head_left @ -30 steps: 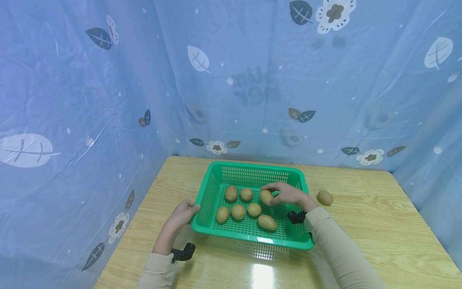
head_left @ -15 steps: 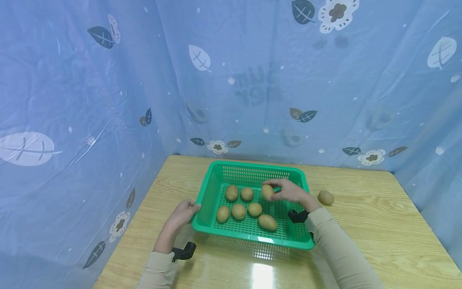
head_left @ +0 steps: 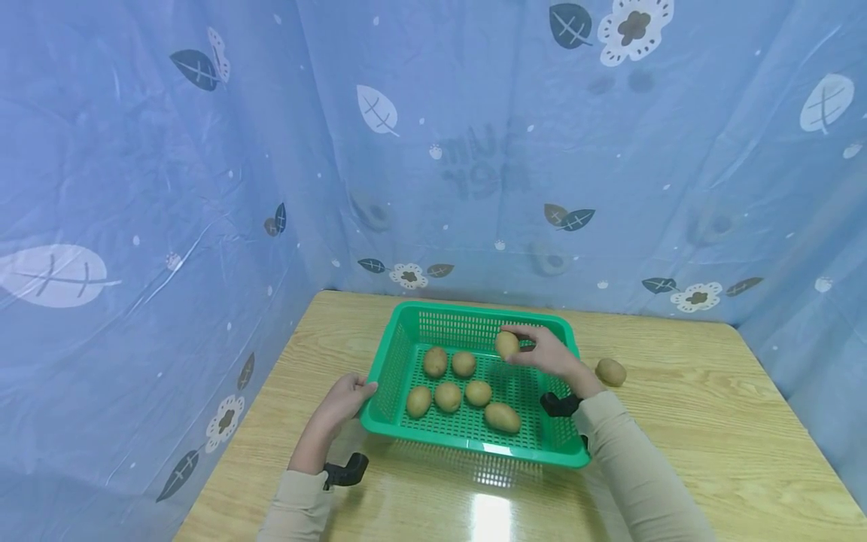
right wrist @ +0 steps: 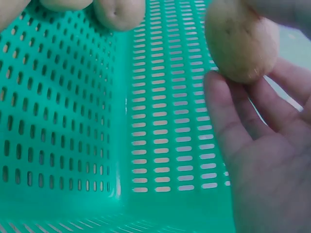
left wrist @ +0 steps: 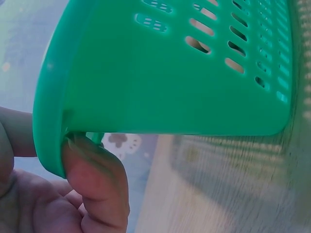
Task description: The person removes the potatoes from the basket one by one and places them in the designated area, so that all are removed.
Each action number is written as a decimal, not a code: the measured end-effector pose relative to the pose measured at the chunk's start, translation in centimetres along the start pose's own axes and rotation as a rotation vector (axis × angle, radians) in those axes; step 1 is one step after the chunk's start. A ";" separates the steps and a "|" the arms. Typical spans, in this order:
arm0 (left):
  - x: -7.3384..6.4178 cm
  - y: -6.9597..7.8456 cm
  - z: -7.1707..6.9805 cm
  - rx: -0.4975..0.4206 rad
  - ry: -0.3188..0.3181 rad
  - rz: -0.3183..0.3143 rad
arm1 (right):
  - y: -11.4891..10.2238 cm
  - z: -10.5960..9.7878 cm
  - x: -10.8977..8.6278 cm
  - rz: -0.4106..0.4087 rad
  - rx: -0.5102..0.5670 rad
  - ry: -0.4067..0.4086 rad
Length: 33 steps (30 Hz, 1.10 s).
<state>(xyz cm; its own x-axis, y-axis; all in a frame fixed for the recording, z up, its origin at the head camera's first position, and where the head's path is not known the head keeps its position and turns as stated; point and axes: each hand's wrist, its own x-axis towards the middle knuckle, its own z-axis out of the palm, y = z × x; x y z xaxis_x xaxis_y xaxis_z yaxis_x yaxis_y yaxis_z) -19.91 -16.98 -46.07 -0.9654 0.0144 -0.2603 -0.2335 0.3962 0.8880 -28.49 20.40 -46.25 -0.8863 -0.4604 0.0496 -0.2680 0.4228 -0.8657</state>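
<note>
A green plastic basket [head_left: 474, 447] with slotted walls stands on the table, several potatoes [head_left: 448, 397] spread over its floor. My left hand [head_left: 342, 399] grips the basket's left rim; in the left wrist view the fingers [left wrist: 97, 182] curl under the rim's lip. Over the back right part of the basket, my right hand [head_left: 550, 354] pinches a potato [head_left: 506, 345] between thumb and fingers. The right wrist view shows that held potato [right wrist: 241, 43] raised off the slotted floor, its top partly hidden by the hand.
One loose potato [head_left: 611, 372] lies on the wooden table [head_left: 718, 421], right of the basket. A blue patterned curtain [head_left: 467, 150] hangs behind the table and along both sides. Each wrist carries a black camera mount [head_left: 346, 471].
My right hand has lifted the potato up from the basket floor and moved it slightly back and to the right. The left hand keeps its hold on the rim.
</note>
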 end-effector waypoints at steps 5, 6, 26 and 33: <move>0.0 0.0 0.0 0.005 0.000 -0.001 | -0.5 -0.3 -0.2 0.011 0.082 0.114; 0.0 0.0 0.0 0.006 0.000 -0.001 | -0.5 -0.4 -0.2 0.013 0.096 0.138; 0.0 0.0 0.0 0.007 -0.001 -0.006 | -1.4 -1.5 -1.9 -0.060 0.212 0.342; -0.1 0.0 0.0 0.005 -0.006 0.000 | -2.6 -2.8 -3.3 -0.149 0.242 0.395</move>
<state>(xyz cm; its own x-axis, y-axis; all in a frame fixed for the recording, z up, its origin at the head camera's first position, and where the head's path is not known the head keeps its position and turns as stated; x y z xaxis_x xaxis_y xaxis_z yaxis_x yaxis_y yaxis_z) -19.86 -17.01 -46.01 -0.9647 0.0199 -0.2626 -0.2330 0.4006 0.8862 -25.91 23.03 -42.80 -0.9332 -0.1508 0.3261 -0.3485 0.1598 -0.9236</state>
